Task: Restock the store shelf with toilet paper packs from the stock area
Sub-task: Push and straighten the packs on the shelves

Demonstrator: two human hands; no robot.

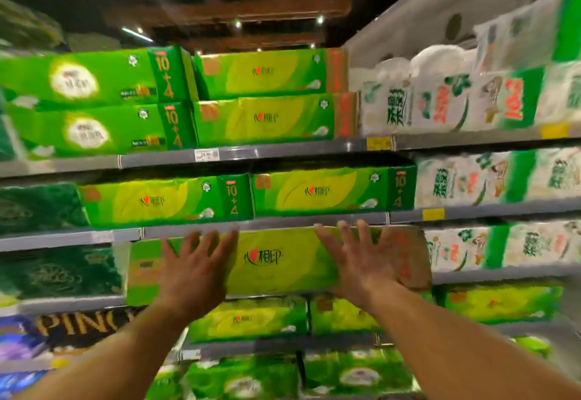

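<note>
A long green and yellow toilet paper pack (276,261) lies lengthwise at the front of the third shelf level, just under the grey shelf edge (195,230). My left hand (195,270) presses flat on the pack's left half with fingers spread and straight. My right hand (361,258) presses flat on its right half, fingers spread upward. Neither hand curls round the pack. Two matching packs (169,200) sit side by side on the shelf above.
More green packs (264,94) are stacked on the top shelf. White and green packs (471,104) fill the right bays. Dark green packs (56,270) sit left of the pressed pack. Further green packs (248,321) occupy the lower shelves.
</note>
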